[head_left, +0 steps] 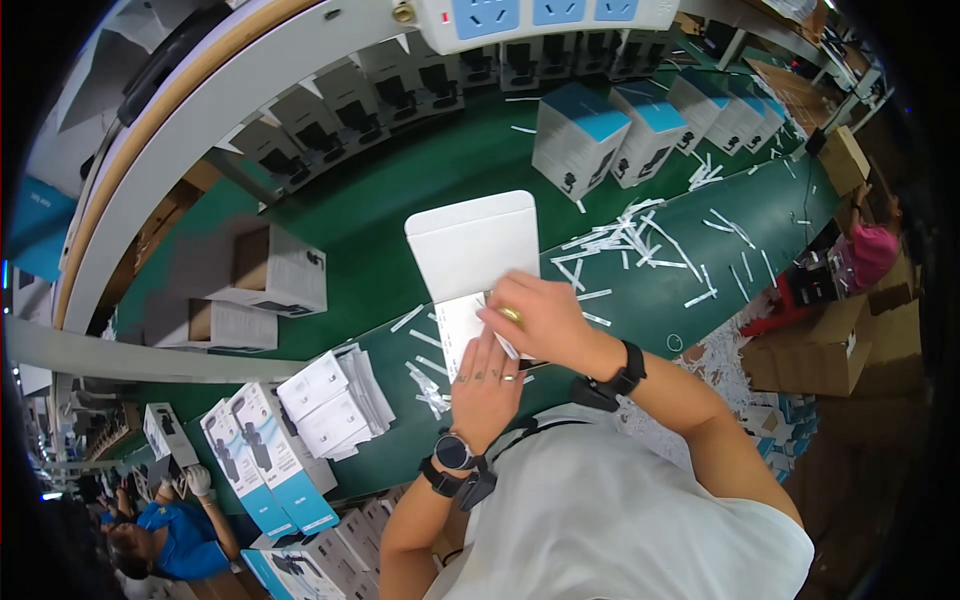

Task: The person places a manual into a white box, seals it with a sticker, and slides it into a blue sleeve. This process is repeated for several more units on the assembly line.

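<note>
A white carton [475, 243] lies in front of me on the green bench, its wide flap raised toward the far side. My left hand [486, 392] rests on the carton's near part, fingers stretched out and close together, a ring on one finger. Over the carton's right side, my right hand [545, 318] is closed with bent fingers just above the left fingertips. A small gold-coloured spot shows at the right fingers; I cannot tell what it is. What the right fingers pinch, if anything, is hidden. A narrow white edge shows beneath them.
Loose white paper strips [640, 240] litter the green bench [400, 240]. Leaflet stacks [338, 400] and printed boxes [262, 440] stand left; open boxes [285, 268] lie beyond. Blue-topped boxes [582, 130] line the far right. A power strip [550, 18] hangs above. Other people work at both sides.
</note>
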The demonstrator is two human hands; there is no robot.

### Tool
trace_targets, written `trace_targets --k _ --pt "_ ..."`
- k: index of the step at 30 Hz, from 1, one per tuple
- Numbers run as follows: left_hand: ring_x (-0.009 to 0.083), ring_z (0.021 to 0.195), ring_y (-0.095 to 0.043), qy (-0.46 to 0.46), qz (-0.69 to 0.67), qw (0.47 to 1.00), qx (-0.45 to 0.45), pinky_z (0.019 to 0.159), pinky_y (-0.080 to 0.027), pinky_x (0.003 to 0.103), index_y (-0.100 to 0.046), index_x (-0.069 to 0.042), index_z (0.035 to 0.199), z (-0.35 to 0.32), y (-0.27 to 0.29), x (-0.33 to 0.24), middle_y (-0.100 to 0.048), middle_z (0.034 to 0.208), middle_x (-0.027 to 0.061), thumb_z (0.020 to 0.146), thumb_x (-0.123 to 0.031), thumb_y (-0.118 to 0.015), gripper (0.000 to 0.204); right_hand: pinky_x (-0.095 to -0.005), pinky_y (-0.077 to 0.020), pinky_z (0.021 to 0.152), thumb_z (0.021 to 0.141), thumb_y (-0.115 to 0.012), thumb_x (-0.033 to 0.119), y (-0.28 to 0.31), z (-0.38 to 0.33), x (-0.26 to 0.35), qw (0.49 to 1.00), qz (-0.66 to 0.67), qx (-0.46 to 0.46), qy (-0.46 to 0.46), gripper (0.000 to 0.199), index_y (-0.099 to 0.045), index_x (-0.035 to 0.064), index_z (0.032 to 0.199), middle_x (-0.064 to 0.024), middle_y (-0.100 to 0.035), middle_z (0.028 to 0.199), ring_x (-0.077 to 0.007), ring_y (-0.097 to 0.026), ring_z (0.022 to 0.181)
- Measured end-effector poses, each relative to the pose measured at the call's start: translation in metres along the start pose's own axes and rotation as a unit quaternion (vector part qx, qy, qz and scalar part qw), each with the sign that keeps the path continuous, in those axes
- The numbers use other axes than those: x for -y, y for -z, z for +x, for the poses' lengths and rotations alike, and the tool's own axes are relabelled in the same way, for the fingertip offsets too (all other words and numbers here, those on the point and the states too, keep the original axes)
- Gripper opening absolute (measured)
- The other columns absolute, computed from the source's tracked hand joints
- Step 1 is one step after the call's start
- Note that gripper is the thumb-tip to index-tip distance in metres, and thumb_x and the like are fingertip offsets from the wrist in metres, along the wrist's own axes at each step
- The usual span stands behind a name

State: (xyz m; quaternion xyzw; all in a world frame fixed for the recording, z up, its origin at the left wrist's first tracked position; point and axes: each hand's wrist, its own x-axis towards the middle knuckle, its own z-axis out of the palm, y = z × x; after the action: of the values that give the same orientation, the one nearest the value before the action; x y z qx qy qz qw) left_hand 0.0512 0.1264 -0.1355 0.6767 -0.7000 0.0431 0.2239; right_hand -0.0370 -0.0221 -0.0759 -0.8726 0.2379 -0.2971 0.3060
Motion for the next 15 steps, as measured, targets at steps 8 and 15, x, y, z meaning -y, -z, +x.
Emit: trace_targets --k 8,15 --pt "0.0348 0.107 -0.064 0.001 -0.061 0.998 -0.011 0.100 -0.048 0.047 -0.066 0.001 0.114 -0.007 -0.007 0.009 -0.066 0.117 0.0177 0.078 -0.015 -0.076 0.041 -0.0401 -0.0519 0.054 0.088 -0.069 0.027 -0.071 0.023 -0.001 0.983 -0.154 0.085 0.056 0.021 -0.061 0.0077 0.087 -0.0081 -0.059 0.080 -0.0272 -0.065 0.066" --pt "0.0322 0.116 -0.061 0.044 -0.063 0.996 0.035 0.104 -0.046 0.044 -0.063 -0.003 0.126 -0.008 0.000 0.007 -0.063 0.130 0.0146 0.082 -0.017 -0.071 0.047 -0.0317 -0.0516 0.064 0.093 -0.068 0.020 -0.043 0.046 0.023 0.969 0.206 0.061 0.119 0.014 -0.062 0.0077 0.088 -0.0065 -0.062 0.086 -0.0220 -0.064 0.072"
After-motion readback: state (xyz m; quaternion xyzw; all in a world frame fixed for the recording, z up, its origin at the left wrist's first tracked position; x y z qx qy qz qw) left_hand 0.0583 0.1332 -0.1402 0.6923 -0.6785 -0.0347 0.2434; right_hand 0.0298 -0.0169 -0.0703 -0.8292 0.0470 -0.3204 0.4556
